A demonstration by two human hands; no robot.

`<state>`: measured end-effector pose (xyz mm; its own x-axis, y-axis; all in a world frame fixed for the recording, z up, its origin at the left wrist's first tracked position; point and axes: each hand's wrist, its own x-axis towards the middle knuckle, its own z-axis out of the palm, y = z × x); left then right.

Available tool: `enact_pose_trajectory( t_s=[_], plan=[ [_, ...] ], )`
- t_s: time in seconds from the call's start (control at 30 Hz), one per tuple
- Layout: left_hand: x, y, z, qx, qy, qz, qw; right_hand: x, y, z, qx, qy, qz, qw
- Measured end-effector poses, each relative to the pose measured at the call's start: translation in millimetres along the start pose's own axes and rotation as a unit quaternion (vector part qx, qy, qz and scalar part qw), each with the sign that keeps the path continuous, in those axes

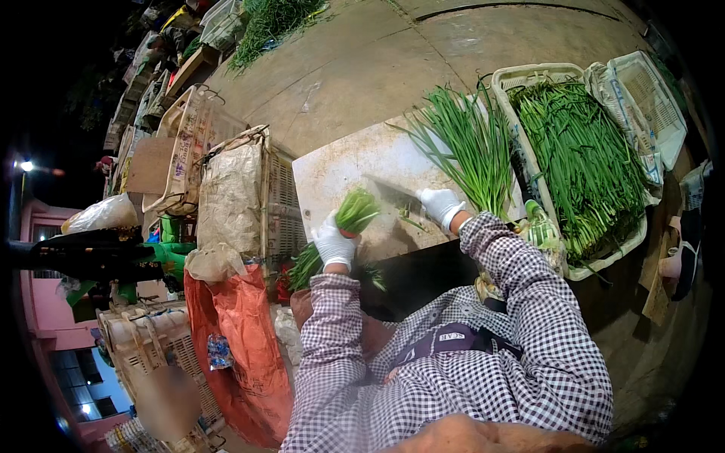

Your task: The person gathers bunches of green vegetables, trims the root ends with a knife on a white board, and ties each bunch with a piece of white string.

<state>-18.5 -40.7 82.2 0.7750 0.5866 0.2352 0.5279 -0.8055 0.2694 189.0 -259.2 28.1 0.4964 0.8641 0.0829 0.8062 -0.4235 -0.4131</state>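
Observation:
My left hand (332,243), in a white glove, is closed around a bunch of garlic chives (357,211), cut ends facing up and to the right. The rest of that bunch hangs below the hand, over the board's near edge. My right hand (440,208), also white-gloved, grips a knife (387,189) whose blurred blade points left toward the bunch. Both hands are over a pale, dirt-stained board (332,174). Small green trimmings (410,219) lie beside the right hand. Loose long chives (472,147) are spread across the board's right end.
A white crate full of chives (581,166) stands to the right, beside another pale crate (655,106). Stacked crates (283,208) and a red-orange sack (238,340) are on the left. More greens (272,26) lie on the concrete floor (340,83) at the back.

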Motion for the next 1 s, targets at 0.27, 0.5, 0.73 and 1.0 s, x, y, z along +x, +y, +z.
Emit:
enact_pose_trajectory(
  t_s=[0.27, 0.5, 0.73, 1.0],
  plan=[
    [-74.7, -55.3, -153.7, -0.615, 0.139, -0.177, 0.756, -60.3, 0.0, -34.3, 0.095, -0.194, -0.164, 0.963],
    [-161.0, -63.5, -222.5, -0.402, 0.319, -0.142, 0.847, -31.3, -15.9, 1.8, 0.014, 0.037, -0.143, 0.989],
    [-169.0, -4.0, -240.0, -0.665, 0.363, -0.127, 0.640, -23.1, -82.7, -53.6, 0.161, -0.041, -0.140, 0.976],
    [-246.7, 33.0, -275.6, -0.812, 0.369, -0.051, 0.450, -76.5, -296.7, -121.9, 0.320, -0.179, -0.334, 0.868]
  ],
)
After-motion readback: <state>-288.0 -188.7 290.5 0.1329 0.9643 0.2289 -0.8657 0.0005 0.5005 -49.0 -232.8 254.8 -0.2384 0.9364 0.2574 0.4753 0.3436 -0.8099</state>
